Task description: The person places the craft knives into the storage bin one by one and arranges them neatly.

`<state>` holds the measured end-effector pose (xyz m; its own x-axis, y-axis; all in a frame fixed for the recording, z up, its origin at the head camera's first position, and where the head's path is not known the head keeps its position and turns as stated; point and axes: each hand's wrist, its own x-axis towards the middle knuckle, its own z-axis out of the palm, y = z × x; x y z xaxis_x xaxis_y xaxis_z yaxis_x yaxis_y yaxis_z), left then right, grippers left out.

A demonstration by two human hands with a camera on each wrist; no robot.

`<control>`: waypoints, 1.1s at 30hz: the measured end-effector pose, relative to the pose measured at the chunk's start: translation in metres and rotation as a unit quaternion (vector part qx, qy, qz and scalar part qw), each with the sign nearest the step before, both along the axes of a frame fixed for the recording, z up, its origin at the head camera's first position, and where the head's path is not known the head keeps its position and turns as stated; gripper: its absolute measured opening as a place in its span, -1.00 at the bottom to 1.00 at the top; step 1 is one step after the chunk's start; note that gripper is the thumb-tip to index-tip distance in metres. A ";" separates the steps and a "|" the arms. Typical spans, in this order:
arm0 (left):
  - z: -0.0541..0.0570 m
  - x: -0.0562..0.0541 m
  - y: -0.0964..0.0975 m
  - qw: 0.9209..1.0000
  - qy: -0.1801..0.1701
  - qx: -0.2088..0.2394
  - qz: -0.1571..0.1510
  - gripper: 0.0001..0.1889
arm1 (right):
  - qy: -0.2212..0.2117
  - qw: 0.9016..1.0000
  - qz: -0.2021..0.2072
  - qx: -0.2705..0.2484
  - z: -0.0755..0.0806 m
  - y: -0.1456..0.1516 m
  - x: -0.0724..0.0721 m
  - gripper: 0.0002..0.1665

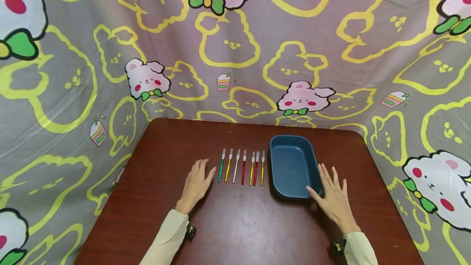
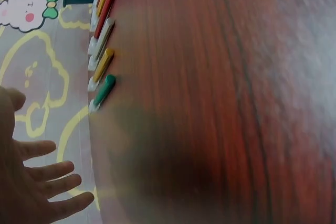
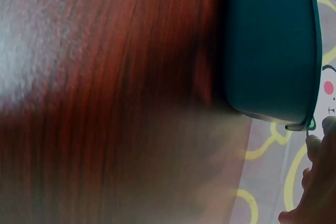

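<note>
Head view: dark red-brown wooden table [image 1: 239, 224] fills lower centre of frame, cartoon bear-print cloth [image 1: 235, 44] draped behind and to both sides.

Container: blue plastic tray [image 1: 293, 165], rectangular with rounded corners, sits right of centre. Nothing inside it, only bare blue floor visible. No label or writing readable on it.

Row of seven pens just left of the tray, parallel, pale caps pointing to the top of frame. Left to right: green pen [image 1: 221, 166], yellow pen [image 1: 228, 165], white pen [image 1: 236, 166], red pen [image 1: 243, 167], second yellow pen [image 1: 252, 169], second red pen [image 1: 255, 169], third yellow pen [image 1: 262, 168]. Last one lies just beside the tray's left wall, apart from it. No brand text legible on any pen.

Left hand [image 1: 196, 183]: flat on the table, fingers straight and relaxed, holding nothing, just left of the green pen, not touching it. Left wrist view shows the same splayed fingers [image 2: 47, 179] in the lower left corner, pens stacked toward upper left.

Right hand [image 1: 333, 197]: flat, fingers spread, holding nothing, at the tray's lower right corner; thumb looks to be against the tray wall, contact not certain. Right wrist view: tray in upper right, fingertips at right edge.

Cream sleeves on both arms.
</note>
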<state>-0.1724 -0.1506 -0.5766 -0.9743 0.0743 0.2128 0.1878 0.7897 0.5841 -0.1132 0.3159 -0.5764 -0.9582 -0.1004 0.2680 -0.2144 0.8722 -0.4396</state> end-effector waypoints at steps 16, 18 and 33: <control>-0.002 -0.018 0.038 0.999 -0.014 0.019 0.049 -0.66 | -0.001 1.000 -0.010 0.003 -0.010 -0.005 -0.001 0.24; -0.002 -0.021 0.042 0.998 -0.019 0.026 0.060 -0.70 | -0.003 1.000 -0.010 0.004 -0.011 -0.005 -0.001 0.25; -0.009 -0.044 0.063 0.991 -0.044 0.064 0.106 -0.74 | 0.003 1.000 -0.004 -0.001 -0.013 -0.010 0.000 0.29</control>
